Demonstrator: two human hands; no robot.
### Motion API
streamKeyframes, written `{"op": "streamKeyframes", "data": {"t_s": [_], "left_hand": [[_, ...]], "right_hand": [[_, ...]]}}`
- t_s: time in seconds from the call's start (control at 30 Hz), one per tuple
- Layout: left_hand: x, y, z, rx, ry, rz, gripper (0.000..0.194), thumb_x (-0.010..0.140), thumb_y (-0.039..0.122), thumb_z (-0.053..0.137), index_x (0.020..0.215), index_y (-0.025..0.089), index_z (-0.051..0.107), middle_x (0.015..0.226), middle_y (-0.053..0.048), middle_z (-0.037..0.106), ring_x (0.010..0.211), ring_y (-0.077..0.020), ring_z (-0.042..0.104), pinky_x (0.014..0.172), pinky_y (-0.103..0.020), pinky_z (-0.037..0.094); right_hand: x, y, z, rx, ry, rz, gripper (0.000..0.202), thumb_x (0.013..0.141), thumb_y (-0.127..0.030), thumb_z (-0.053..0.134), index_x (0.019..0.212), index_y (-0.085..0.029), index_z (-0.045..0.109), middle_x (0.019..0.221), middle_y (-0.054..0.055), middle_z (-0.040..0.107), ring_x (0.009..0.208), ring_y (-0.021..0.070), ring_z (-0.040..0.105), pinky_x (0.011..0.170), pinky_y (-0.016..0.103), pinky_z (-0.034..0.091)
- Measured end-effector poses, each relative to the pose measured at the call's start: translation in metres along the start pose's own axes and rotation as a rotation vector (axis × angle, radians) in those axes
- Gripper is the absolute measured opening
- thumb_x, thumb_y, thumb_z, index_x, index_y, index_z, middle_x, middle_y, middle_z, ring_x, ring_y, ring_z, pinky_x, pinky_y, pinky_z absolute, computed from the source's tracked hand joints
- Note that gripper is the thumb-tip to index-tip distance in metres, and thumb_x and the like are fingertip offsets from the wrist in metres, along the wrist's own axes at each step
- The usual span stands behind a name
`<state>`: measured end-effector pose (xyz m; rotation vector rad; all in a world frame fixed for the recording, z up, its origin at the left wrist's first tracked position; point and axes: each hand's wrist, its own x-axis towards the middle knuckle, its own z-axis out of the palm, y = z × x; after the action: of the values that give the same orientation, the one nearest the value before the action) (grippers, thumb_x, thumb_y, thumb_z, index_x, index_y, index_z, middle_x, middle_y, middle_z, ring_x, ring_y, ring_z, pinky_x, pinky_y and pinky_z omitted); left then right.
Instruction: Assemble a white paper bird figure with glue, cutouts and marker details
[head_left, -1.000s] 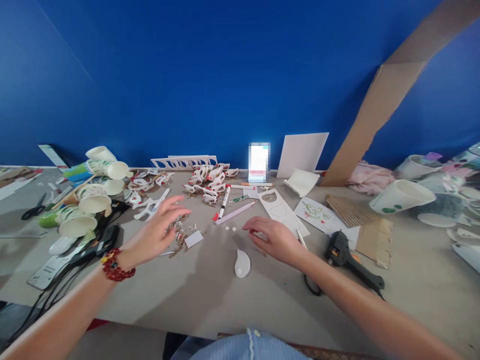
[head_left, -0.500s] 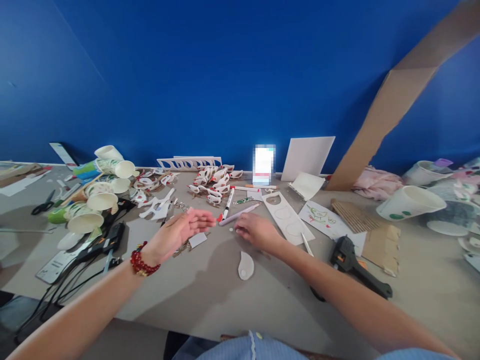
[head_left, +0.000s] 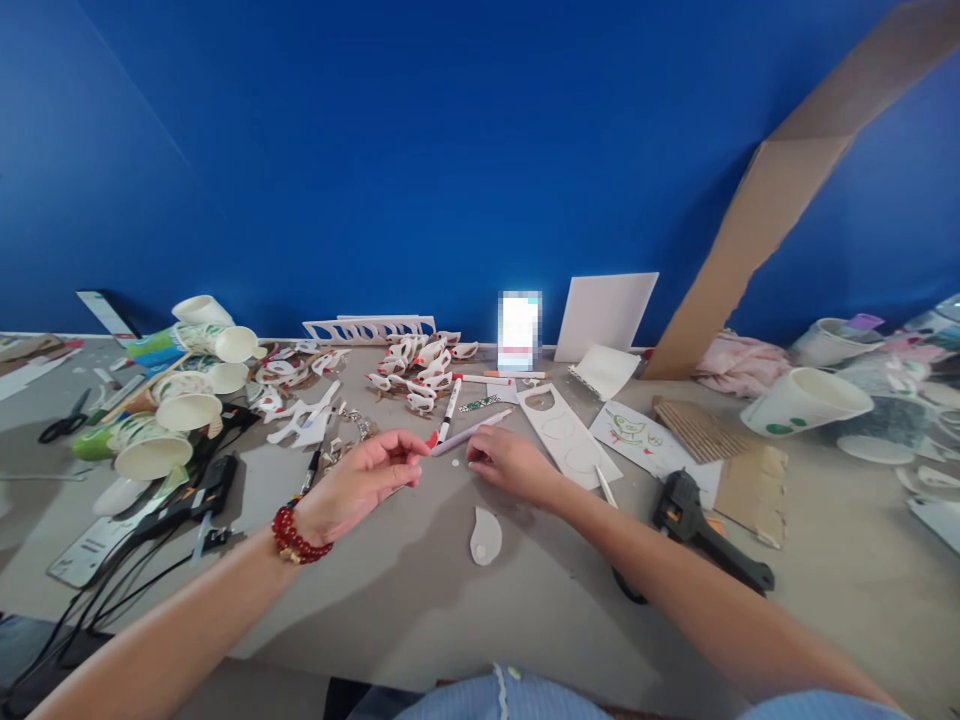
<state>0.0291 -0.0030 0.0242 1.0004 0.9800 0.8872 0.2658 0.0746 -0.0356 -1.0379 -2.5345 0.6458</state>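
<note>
While left hand [head_left: 371, 468] is hanging half-curled, right hand [head_left: 511, 464] is showing tighter-bent fingers.
Can't tell holds; white teardrop cutout [head_left: 486, 530] is lying bodyward of right hand.

Blue wall [head_left: 375, 150] across the whole upper half, plain, with a faint diagonal line at upper left. Tone darker toward top centre, paler at far left. Thin whitish strip [head_left: 56, 337] along the wall's foot at left. Grey-beige surface [head_left: 420, 630] runs up to it. Light soft; broad, blurred shadows over the surface's near part.
</note>
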Motion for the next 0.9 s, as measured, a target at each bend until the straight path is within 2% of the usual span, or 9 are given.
{"op": "streamKeyframes", "data": {"t_s": [0.1, 0.2, 0.33, 0.43, 0.67, 0.77, 0.83, 0.9], "left_hand": [[0.000, -0.001, 0.003, -0.048, -0.036, 0.047, 0.018, 0.088, 0.021, 0.062, 0.105, 0.018, 0.066, 0.087, -0.002, 0.056, 0.080, -0.0119, 0.054, 0.078, -0.023, 0.046], [0.000, -0.002, 0.007, -0.025, -0.032, 0.127, 0.018, 0.090, 0.023, 0.058, 0.107, 0.019, 0.065, 0.093, -0.004, 0.058, 0.085, -0.0130, 0.055, 0.083, -0.025, 0.046], [-0.001, -0.005, 0.012, 0.173, 0.057, 0.174, 0.021, 0.088, 0.022, 0.062, 0.109, 0.022, 0.062, 0.098, -0.003, 0.062, 0.093, -0.0142, 0.060, 0.087, -0.026, 0.046], [-0.001, -0.005, 0.018, 0.298, 0.127, 0.173, 0.022, 0.087, 0.025, 0.063, 0.108, 0.022, 0.061, 0.101, -0.004, 0.065, 0.095, -0.0166, 0.063, 0.087, -0.028, 0.049], [-0.001, -0.005, 0.031, 0.462, 0.224, 0.272, 0.021, 0.084, 0.026, 0.066, 0.103, 0.020, 0.061, 0.097, -0.004, 0.068, 0.091, -0.0179, 0.067, 0.083, -0.030, 0.055], [0.001, -0.008, 0.032, 0.502, 0.219, 0.292, 0.016, 0.083, 0.023, 0.064, 0.098, 0.020, 0.062, 0.096, -0.003, 0.068, 0.089, -0.0175, 0.068, 0.082, -0.029, 0.056], [0.001, -0.010, 0.030, 0.529, 0.198, 0.293, 0.012, 0.083, 0.021, 0.062, 0.095, 0.020, 0.063, 0.094, -0.003, 0.069, 0.088, -0.0176, 0.068, 0.081, -0.029, 0.056], [0.001, -0.011, 0.028, 0.532, 0.170, 0.253, 0.011, 0.084, 0.022, 0.061, 0.094, 0.019, 0.064, 0.094, -0.004, 0.071, 0.087, -0.0184, 0.069, 0.081, -0.030, 0.056]], "right_hand": [[-0.002, -0.004, -0.003, 0.013, 0.026, 0.001, 0.012, 0.079, -0.008, 0.063, 0.085, -0.018, 0.063, 0.091, 0.005, 0.064, 0.080, 0.0181, 0.059, 0.070, 0.026, 0.043], [-0.007, -0.017, -0.010, 0.045, 0.065, -0.013, 0.010, 0.085, -0.012, 0.058, 0.091, -0.019, 0.062, 0.093, 0.006, 0.065, 0.082, 0.0181, 0.060, 0.071, 0.027, 0.044], [-0.017, -0.044, -0.023, 0.219, 0.147, -0.162, 0.006, 0.091, -0.021, 0.055, 0.095, -0.020, 0.060, 0.090, 0.004, 0.065, 0.083, 0.0169, 0.061, 0.074, 0.027, 0.046], [-0.023, -0.058, -0.029, 0.214, 0.154, -0.233, 0.007, 0.090, -0.025, 0.058, 0.095, -0.020, 0.058, 0.089, 0.005, 0.066, 0.083, 0.0183, 0.061, 0.073, 0.027, 0.046], [-0.022, -0.064, -0.026, -0.040, 0.202, -0.255, 0.016, 0.097, -0.027, 0.048, 0.087, -0.018, 0.056, 0.086, 0.006, 0.066, 0.079, 0.0179, 0.059, 0.068, 0.027, 0.044], [-0.018, -0.065, -0.027, -0.231, 0.114, -0.292, 0.014, 0.096, -0.022, 0.048, 0.086, -0.018, 0.057, 0.083, 0.005, 0.065, 0.074, 0.0170, 0.057, 0.063, 0.027, 0.040], [-0.015, -0.066, -0.027, -0.360, 0.039, -0.382, 0.011, 0.093, -0.017, 0.049, 0.087, -0.019, 0.059, 0.081, 0.004, 0.065, 0.071, 0.0169, 0.055, 0.061, 0.028, 0.037], [-0.014, -0.066, -0.026, -0.446, 0.019, -0.491, 0.014, 0.092, -0.015, 0.048, 0.084, -0.019, 0.059, 0.077, 0.004, 0.063, 0.068, 0.0172, 0.054, 0.060, 0.029, 0.035]]}}
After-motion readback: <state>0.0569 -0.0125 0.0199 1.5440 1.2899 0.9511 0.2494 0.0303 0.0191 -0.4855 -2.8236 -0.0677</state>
